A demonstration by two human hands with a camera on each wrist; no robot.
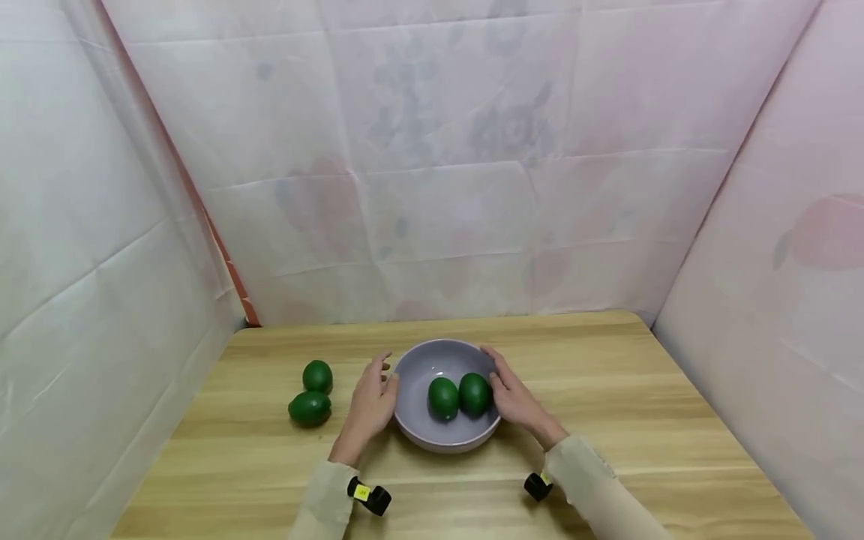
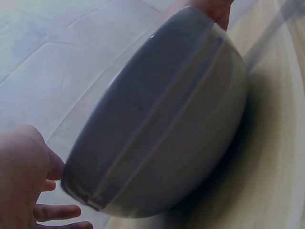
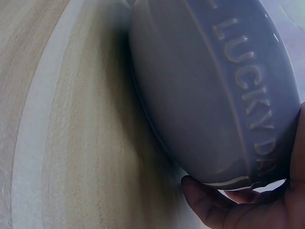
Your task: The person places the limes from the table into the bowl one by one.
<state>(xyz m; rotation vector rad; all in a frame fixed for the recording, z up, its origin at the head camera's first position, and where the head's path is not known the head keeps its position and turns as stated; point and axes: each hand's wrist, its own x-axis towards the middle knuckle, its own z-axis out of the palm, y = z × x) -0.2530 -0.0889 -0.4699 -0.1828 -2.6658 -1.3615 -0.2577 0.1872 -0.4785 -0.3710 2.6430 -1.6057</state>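
A greyish-purple bowl (image 1: 418, 367) sits between the two hands on the table, and two green limes (image 1: 443, 398) lie side by side in it. My right hand (image 1: 520, 401) grips the bowl's right side, thumb at the rim and fingers curled round the outer wall. Raised letters reading "LUCKY" run along the bowl's side (image 3: 205, 95) in the right wrist view. On the left, my left hand (image 1: 371, 401) has its thumb at the rim, while its fingers (image 2: 57, 212) extend loosely beside the wall.
Two more green limes (image 1: 310, 409) lie close together on the wooden table (image 1: 607, 375), left of my left hand. Pale patterned cloth (image 1: 439, 210) hangs behind the table and along both sides. Each sleeve has a small black device (image 1: 370, 496) at the wrist.
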